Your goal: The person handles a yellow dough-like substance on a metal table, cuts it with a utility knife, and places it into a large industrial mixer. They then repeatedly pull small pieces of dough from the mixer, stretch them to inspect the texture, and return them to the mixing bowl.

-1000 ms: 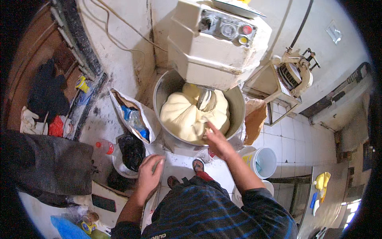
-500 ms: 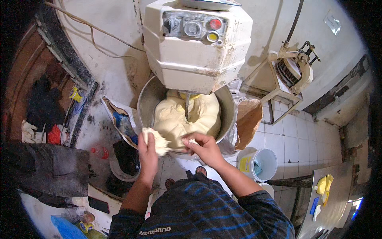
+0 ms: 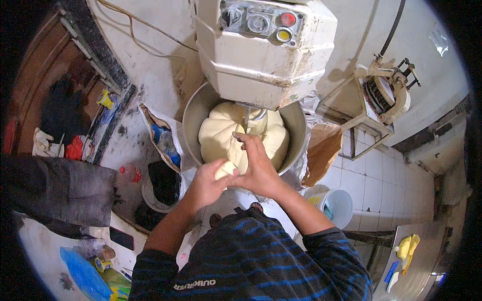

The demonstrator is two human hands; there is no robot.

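A large pale mass of dough (image 3: 213, 133) fills the steel mixing bowl (image 3: 193, 113), around the metal hook (image 3: 258, 116) of a cream-coloured mixer (image 3: 266, 70). At the bowl's near edge my left hand (image 3: 203, 185) is closed around a small lump of dough (image 3: 224, 170), partly hidden by its fingers. Against that lump rests the thumb side of my right hand (image 3: 261, 170). Its fingers stretch up over the bowl, spread away from the thumb, with the fingertips in front of the dough mass.
Right of the bowl stand an open brown paper sack (image 3: 322, 153) and a white bucket (image 3: 339, 208). A hand-cranked machine (image 3: 384, 95) is mounted on a metal stand behind. To the left are a dark-lined bin (image 3: 163, 185) and a phone (image 3: 121, 238). Yellow gloves (image 3: 407, 247) lie on a metal table.
My hands, apart before, have come together at the bowl's near edge. The ragged dough in my left hand is now a smaller-looking, smoother lump. My right fingers have spread from a pinch.
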